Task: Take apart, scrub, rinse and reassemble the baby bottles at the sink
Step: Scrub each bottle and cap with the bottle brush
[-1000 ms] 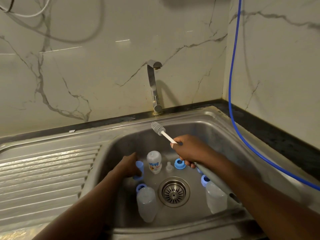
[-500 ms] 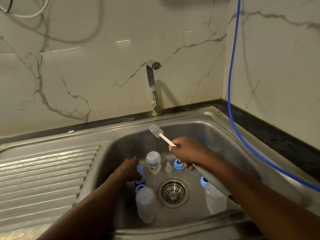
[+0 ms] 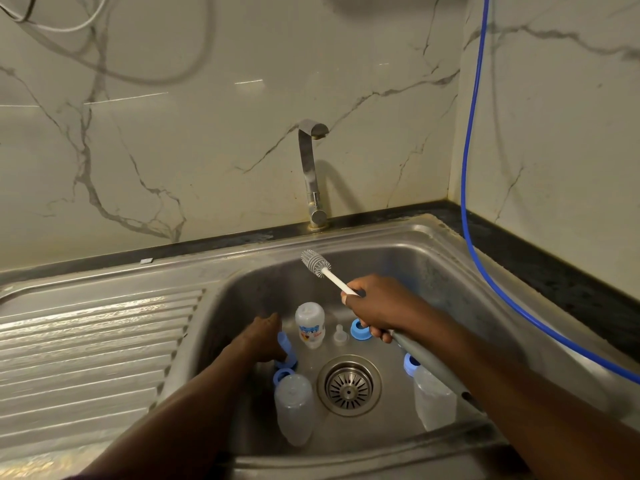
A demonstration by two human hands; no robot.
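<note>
My right hand (image 3: 377,306) has its fingers (image 3: 381,336) curled tight round the bottle brush (image 3: 332,277), gripping it where the white stem meets the grey handle. The bristle head points up and away towards the back wall of the sink (image 3: 433,271), and the handle runs back under my forearm. My left hand (image 3: 263,339) is down on the basin floor against a blue bottle collar (image 3: 285,344). Its fingers are hidden on the far side, so I cannot tell whether they grip the piece or only rest on it.

Just beside that hand stands a small printed baby bottle (image 3: 310,325), with a clear teat (image 3: 341,336) and a blue ring (image 3: 360,329) to its right, partly under my right hand. Two frosted bottles lie on either side of the drain (image 3: 349,385), both with blue collars on: the left bottle (image 3: 294,410) and the right bottle (image 3: 433,396). The tap (image 3: 309,171) rises behind the basin, the ribbed drainboard (image 3: 86,341) lies to the left, and a blue hose (image 3: 467,168) hangs down the right-hand wall.
</note>
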